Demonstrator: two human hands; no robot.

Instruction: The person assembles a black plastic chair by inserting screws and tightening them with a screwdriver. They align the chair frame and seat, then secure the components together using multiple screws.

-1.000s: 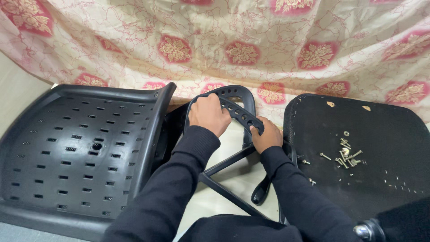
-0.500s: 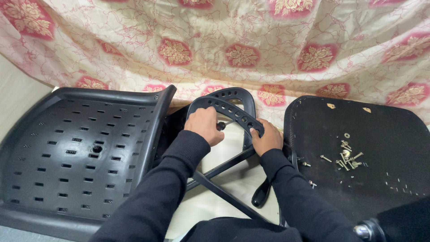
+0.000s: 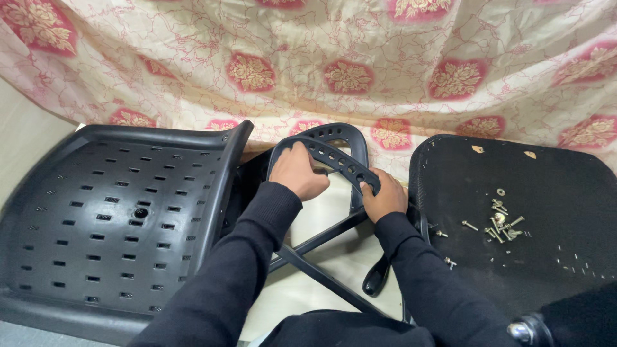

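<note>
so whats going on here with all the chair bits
A person in dark sleeves has both hands on a black perforated armrest piece: the left hand grips its left curve, the right hand its lower right end. It sits over thin black frame bars. To the left lies a black slotted chair shell; to the right, an upturned black seat pad bearing a small pile of loose screws. A floral cloth hangs behind.

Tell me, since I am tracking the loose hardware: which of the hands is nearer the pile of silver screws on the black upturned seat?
Right. The right hand grips the black perforated plastic armrest beside the pile of silver screws; the left hand grips farther away.
</note>
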